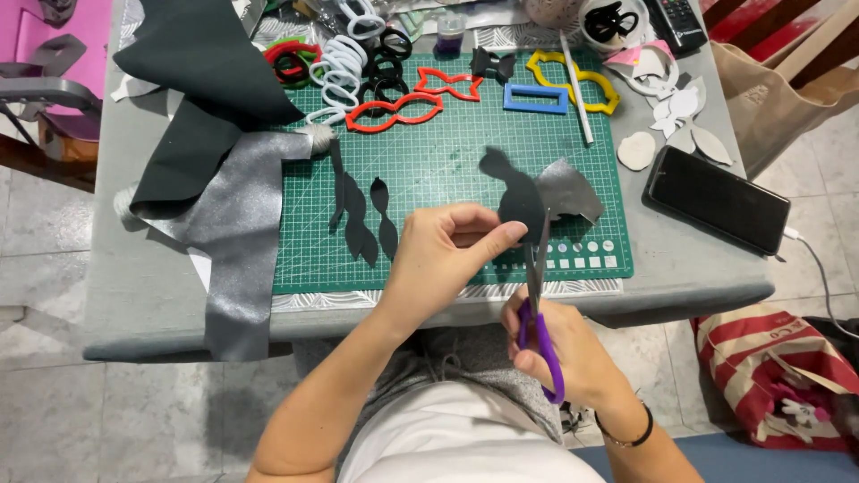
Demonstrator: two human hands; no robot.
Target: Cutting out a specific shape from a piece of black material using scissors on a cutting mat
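The right hand (559, 344) covers most of the purple scissor handles (542, 351), and its thumb side is out of sight. The dark cut-out piece (519, 199) is partly hidden behind the left hand (443, 250) fingers. The frame's top edge cuts off the remote (676, 20) and the pink chair (54, 54)

Black phone (718, 199), blue rectangular template (535, 98), striped bag (777, 376)
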